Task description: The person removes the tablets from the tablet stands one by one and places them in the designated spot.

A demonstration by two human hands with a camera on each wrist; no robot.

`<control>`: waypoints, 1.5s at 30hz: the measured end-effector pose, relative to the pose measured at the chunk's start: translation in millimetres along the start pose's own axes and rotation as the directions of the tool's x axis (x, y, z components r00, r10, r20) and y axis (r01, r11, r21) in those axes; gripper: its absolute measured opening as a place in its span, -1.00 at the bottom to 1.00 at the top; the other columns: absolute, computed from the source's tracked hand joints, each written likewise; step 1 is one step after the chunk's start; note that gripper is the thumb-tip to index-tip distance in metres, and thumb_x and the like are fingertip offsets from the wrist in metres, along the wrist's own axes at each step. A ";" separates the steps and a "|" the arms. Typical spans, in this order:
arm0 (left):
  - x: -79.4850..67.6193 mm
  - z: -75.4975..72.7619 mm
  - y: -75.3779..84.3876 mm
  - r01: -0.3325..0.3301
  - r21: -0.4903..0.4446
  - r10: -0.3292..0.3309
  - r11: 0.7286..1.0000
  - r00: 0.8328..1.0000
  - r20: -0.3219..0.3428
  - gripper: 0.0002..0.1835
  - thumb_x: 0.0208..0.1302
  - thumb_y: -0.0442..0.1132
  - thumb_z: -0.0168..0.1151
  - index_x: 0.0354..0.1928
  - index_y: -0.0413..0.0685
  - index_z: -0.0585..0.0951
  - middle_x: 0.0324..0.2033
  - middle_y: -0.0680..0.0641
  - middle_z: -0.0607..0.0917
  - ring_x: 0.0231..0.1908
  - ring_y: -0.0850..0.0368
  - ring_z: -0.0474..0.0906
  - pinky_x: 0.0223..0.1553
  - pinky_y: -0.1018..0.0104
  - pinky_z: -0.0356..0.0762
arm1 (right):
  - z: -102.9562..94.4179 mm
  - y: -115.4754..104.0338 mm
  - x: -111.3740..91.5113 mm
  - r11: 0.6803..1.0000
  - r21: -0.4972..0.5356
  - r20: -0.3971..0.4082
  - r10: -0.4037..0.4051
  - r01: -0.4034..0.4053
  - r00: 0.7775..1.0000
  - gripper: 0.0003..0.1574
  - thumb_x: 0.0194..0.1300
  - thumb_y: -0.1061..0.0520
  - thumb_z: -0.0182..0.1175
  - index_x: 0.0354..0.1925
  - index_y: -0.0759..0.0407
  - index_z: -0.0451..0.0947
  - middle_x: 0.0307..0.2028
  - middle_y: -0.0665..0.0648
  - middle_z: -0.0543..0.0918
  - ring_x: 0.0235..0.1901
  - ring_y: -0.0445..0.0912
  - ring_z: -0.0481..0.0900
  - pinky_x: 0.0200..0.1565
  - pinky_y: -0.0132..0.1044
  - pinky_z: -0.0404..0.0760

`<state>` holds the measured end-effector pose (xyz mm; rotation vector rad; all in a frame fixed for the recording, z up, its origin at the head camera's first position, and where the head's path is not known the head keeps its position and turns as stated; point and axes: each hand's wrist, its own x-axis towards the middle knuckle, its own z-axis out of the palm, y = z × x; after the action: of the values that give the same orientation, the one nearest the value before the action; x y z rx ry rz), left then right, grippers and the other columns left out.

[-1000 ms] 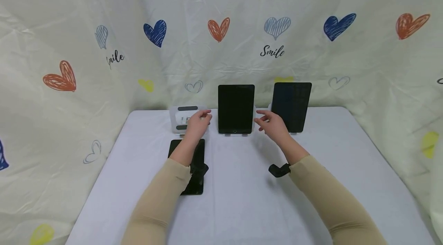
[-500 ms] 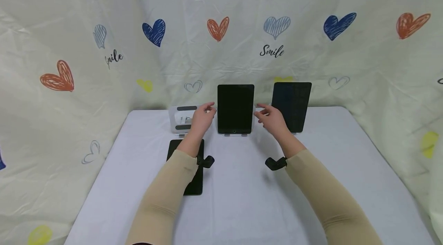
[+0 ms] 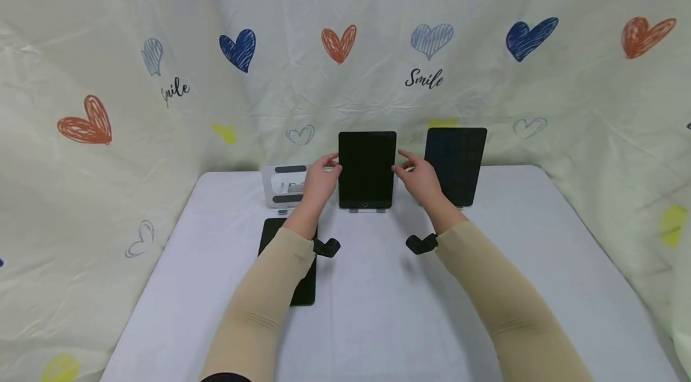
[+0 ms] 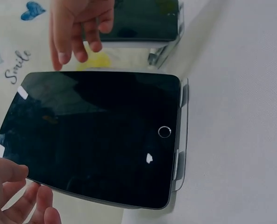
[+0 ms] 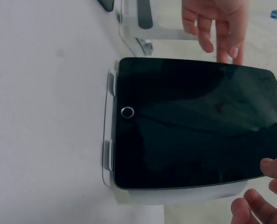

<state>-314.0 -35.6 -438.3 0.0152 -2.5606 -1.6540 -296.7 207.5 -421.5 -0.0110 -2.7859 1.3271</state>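
A black tablet [image 3: 367, 169] with a round home button stands upright in a clear-footed stand [image 4: 184, 93] at the table's back middle. My left hand [image 3: 321, 181] is at its left edge, thumb in front and fingers spread toward the back. On the opposite side, my right hand [image 3: 420, 180] has its thumb and index fingertip right at the right edge. Both hands are unclosed, with fingers loosely bent; in the right wrist view the right thumb [image 5: 273, 167] overlaps the screen's edge. The stand's back is mostly hidden behind the tablet.
Another dark tablet [image 3: 456, 166] leans on a stand at the right. At the left is a white stand [image 3: 272, 187] with grey pads. One more black tablet [image 3: 305, 286] lies flat under my left forearm. Behind the white table [image 3: 367, 322] hangs a heart-printed sheet [image 3: 291, 88].
My left hand has moved right and up from in front of the white stand to the middle tablet's edge. My right hand has shifted slightly up and left. The tablets stay put.
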 end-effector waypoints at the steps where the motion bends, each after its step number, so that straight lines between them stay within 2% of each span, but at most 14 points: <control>1: -0.2 0.6 -0.2 -0.004 0.000 0.004 1.000 1.000 -0.003 -0.59 0.44 -0.11 0.16 0.29 0.14 0.54 -0.04 0.03 0.64 -0.10 0.07 0.57 -0.16 0.19 0.53 | 1.0 0.3 0.7 1.000 -0.008 -0.001 0.000 0.000 1.000 -0.29 0.46 -0.04 0.15 0.48 -0.02 0.25 0.01 0.21 0.60 -0.05 0.10 0.55 -0.21 -0.12 0.52; 10: 2.3 4.9 -4.2 -0.040 0.036 0.041 0.999 0.998 -0.048 -0.61 0.44 -0.18 0.18 0.26 0.17 0.56 -0.10 0.06 0.66 -0.13 0.10 0.60 -0.19 0.21 0.59 | 7.3 0.7 5.3 0.998 -0.065 -0.002 -0.010 0.010 1.000 -0.30 0.47 -0.04 0.14 0.50 -0.11 0.22 0.03 0.17 0.60 -0.08 0.07 0.54 -0.20 -0.10 0.54; 22: 2.7 6.9 -9.0 -0.088 0.076 0.093 0.993 0.994 -0.058 -0.60 0.43 -0.22 0.18 0.27 0.16 0.57 -0.10 0.06 0.69 -0.18 0.10 0.58 -0.26 0.24 0.56 | 13.0 3.9 3.9 0.992 -0.111 -0.064 -0.067 0.060 0.996 -0.33 0.47 0.01 0.15 0.47 -0.03 0.27 0.00 0.18 0.56 -0.11 0.05 0.51 -0.22 -0.09 0.54; 29: -1.6 2.8 -10.4 -0.121 0.097 0.125 0.988 0.991 -0.038 -0.57 0.44 -0.24 0.16 0.32 0.09 0.54 -0.07 0.03 0.67 -0.16 0.09 0.56 -0.25 0.24 0.56 | 15.0 6.4 0.4 0.991 -0.100 -0.089 -0.101 0.092 0.991 -0.33 0.46 0.02 0.16 0.47 -0.03 0.28 -0.04 0.17 0.55 -0.13 0.04 0.52 -0.25 -0.11 0.55; 36: -4.6 1.5 -15.6 -0.162 0.114 0.168 0.980 0.985 -0.044 -0.57 0.46 -0.21 0.16 0.33 0.18 0.54 -0.07 0.06 0.68 -0.12 0.13 0.55 -0.28 0.29 0.55 | 17.8 8.8 -4.9 0.988 -0.082 -0.144 -0.145 0.134 0.979 -0.37 0.46 0.06 0.17 0.44 -0.02 0.34 -0.03 0.19 0.56 -0.14 0.06 0.57 -0.23 -0.07 0.58; 40: -6.3 3.5 -17.1 -0.178 0.113 0.186 0.978 0.981 -0.062 -0.56 0.45 -0.20 0.17 0.33 0.19 0.53 -0.05 0.05 0.70 -0.10 0.12 0.57 -0.28 0.28 0.55 | 21.6 11.0 -5.3 0.990 -0.070 -0.156 -0.132 0.122 0.979 -0.36 0.47 0.05 0.15 0.45 -0.07 0.31 -0.02 0.16 0.60 -0.14 0.03 0.57 -0.24 -0.10 0.58; 45: -8.3 6.5 -17.5 -0.178 0.093 0.187 0.980 0.977 -0.100 -0.57 0.44 -0.17 0.20 0.32 0.24 0.54 -0.05 0.03 0.72 -0.05 0.12 0.59 -0.17 0.25 0.59 | 25.9 14.9 -5.2 0.991 -0.059 -0.172 -0.130 0.121 0.977 -0.34 0.48 0.03 0.14 0.47 -0.13 0.27 -0.04 0.12 0.66 -0.09 0.03 0.59 -0.25 -0.10 0.57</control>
<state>-307.1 -36.3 -457.5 -0.1187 -2.4656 -1.4405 -293.2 196.6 -449.5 0.0436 -2.6237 1.1689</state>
